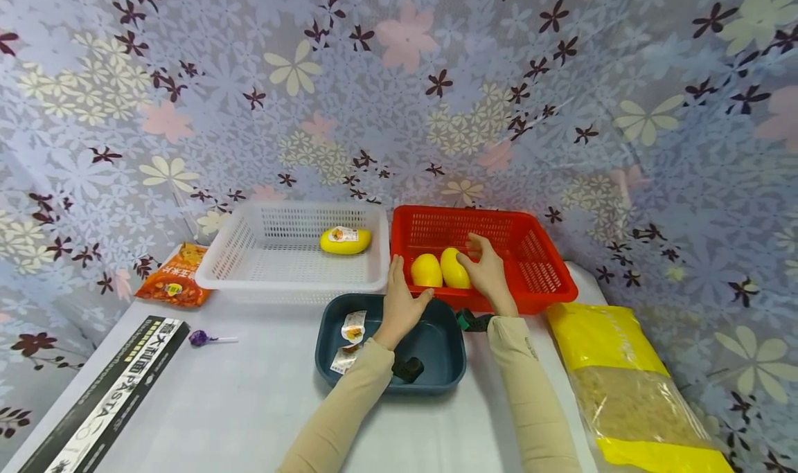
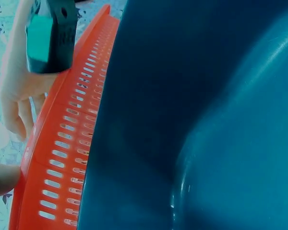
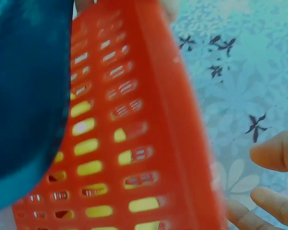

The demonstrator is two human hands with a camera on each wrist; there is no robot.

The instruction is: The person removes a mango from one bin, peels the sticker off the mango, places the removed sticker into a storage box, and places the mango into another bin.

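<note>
Two yellow mangoes, one on the left (image 1: 427, 271) and one on the right (image 1: 455, 268), lie side by side in the red basket (image 1: 548, 296). My right hand (image 1: 489, 272) is over this basket beside the right mango, fingers apart and holding nothing; whether it touches the mango is unclear. My left hand (image 1: 402, 309) reaches across the dark blue basin (image 1: 436, 352) to the red basket's front left corner. Its fingers are straight, and the thumb (image 2: 4, 178) is at the basket's rim. Through the slots in the right wrist view, yellow fruit shows.
A white basket (image 1: 293, 286) on the left holds a labelled yellow mango (image 1: 345, 240). Small printed packets (image 1: 353, 326) lie in the basin. Around stand an orange snack bag (image 1: 177, 275), a lollipop (image 1: 199, 338), a long pasta box (image 1: 106, 397) and a yellow bag (image 1: 630, 383).
</note>
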